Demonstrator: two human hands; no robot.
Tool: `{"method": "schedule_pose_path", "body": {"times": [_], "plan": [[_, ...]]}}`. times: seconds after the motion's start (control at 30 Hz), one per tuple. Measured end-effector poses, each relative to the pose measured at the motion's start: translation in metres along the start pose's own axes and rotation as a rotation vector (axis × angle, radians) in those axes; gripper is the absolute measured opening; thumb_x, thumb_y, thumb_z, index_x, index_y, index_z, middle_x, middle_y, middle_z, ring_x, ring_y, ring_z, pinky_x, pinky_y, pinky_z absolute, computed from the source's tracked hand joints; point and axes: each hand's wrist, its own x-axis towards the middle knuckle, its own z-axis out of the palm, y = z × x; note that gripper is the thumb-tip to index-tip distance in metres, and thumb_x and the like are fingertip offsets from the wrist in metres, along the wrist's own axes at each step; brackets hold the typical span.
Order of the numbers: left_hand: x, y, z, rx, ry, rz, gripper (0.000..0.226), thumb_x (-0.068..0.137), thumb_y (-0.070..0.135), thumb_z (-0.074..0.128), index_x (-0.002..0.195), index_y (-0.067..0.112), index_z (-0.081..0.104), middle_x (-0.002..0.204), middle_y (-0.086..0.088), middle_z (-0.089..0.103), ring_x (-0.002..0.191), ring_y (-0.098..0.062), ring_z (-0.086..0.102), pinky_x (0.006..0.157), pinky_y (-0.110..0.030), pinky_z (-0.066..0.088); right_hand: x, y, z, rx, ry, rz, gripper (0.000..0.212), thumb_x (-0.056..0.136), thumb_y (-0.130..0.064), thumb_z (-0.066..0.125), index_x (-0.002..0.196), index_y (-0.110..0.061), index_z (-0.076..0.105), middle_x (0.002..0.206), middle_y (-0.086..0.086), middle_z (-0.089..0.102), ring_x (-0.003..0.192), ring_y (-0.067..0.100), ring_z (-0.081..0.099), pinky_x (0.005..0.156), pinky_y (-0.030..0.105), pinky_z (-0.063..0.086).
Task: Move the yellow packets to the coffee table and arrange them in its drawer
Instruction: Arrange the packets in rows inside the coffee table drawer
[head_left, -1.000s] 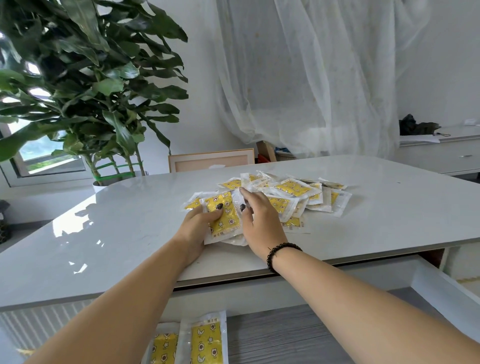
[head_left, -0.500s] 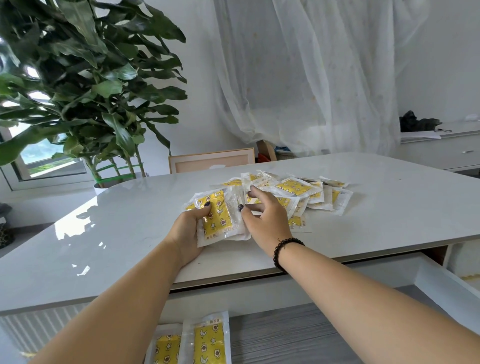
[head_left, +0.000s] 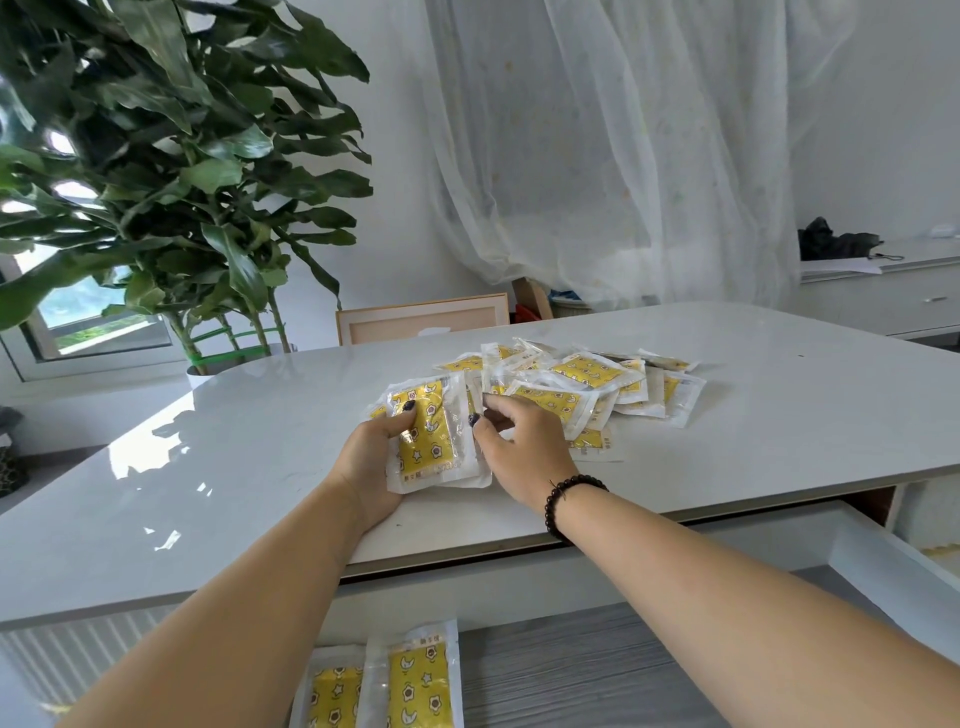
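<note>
Two yellow packets (head_left: 382, 683) already lie side by side in the open drawer (head_left: 597, 670) at the bottom of the frame, so the step in hand is gathering more from the desk (head_left: 208, 493). At centre frame the left hand (head_left: 376, 460) grips a small stack of packets (head_left: 434, 436), thumb curled over its face, the stack's lower edge resting on the desk. The right hand (head_left: 519, 441), fingers curled, pinches the edge of another packet at the near side of the loose pile (head_left: 587, 384), which spreads toward centre right. Next, I judge, that packet must slide leftward onto the held stack, squared up before the bundle goes down into the drawer.
</note>
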Motion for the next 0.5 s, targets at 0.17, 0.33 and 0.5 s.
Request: {"method": "schedule_pose_path", "body": {"times": [0.17,0.33,0.5], "plan": [[0.000,-0.003,0.003,0.112,0.079,0.084,0.010,0.091,0.003,0.055,0.095,0.007,0.063,0.086,-0.014,0.069,0.073,-0.029,0.069,0.066,-0.041,0.058,-0.003,0.000,0.001,-0.001,-0.049,-0.048,0.048,0.098,-0.007,0.039,0.145,-0.011,0.036,0.072,-0.003,0.053,0.057,0.002,0.045,0.054,0.009,0.036],[-0.002,-0.006,0.009,0.186,0.141,0.152,0.012,0.092,0.007,0.061,0.103,0.004,0.063,0.088,-0.013,0.070,0.077,-0.029,0.068,0.072,-0.044,0.058,-0.001,0.003,0.001,0.040,-0.011,-0.003,0.048,0.094,-0.002,0.039,0.140,-0.015,0.038,0.054,-0.006,0.040,0.046,0.006,0.037,0.047,0.014,0.036],[-0.002,-0.010,0.012,0.315,0.157,0.224,0.021,0.089,0.011,0.066,0.109,0.005,0.061,0.089,-0.010,0.071,0.074,-0.025,0.069,0.074,-0.044,0.059,0.004,0.002,-0.006,0.197,-0.014,0.200,0.014,0.095,-0.013,0.045,0.097,-0.020,0.057,0.056,-0.005,0.044,0.046,0.006,0.037,0.043,0.013,0.032]]}}
